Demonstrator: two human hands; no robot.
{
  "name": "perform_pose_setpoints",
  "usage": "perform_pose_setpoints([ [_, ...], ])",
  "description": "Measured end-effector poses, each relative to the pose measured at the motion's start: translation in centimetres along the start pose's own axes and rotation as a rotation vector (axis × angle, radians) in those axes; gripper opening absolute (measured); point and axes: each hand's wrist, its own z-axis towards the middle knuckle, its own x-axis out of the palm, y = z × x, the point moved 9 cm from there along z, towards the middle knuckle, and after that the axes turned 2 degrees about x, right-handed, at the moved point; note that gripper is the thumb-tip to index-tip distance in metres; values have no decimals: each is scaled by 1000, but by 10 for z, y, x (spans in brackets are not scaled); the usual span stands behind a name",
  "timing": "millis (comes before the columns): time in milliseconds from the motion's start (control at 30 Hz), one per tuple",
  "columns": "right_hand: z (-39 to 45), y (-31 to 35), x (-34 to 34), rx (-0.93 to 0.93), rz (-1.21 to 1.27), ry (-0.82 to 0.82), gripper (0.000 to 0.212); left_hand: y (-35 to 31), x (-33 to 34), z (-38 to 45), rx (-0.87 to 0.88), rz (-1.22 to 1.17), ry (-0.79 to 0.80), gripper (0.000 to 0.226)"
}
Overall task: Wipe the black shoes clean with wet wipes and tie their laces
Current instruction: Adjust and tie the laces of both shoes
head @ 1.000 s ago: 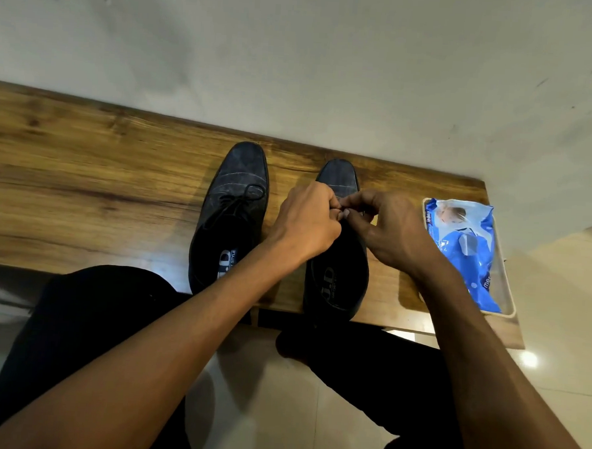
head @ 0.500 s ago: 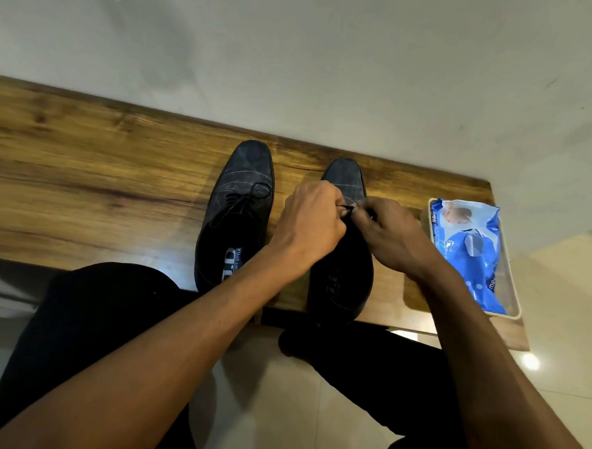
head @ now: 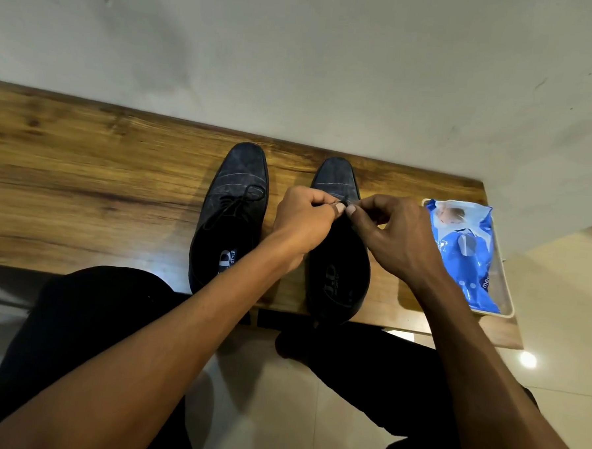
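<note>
Both hands, left hand [head: 303,221] and right hand [head: 395,238], are pinching the lace over the right shoe [head: 337,261] near the bench [head: 83,192] front edge; judging best practice: keeping both ends taut, drawing outward evenly.

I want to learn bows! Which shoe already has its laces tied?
The left shoe: a finished bow lies on top and no hand touches it. On the right shoe, the left hand and right hand pinch the laces.
</note>
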Motion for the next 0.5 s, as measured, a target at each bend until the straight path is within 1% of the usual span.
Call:
perform_pose_setpoints([
  [133,1,-1,-4,8,-1,-3,15,-3,1,0,26,35,14,12],
  [367,2,3,-6,-45,-78,-8,13,-15,-2,2,127,209,-3,10],
  [433,2,2,-8,-56,-141,11,10,-16,-3,2,119,222,10,10],
  [500,1,1,-9,-68,-220,41,11,-15,-4,2,111,251,20,10],
])
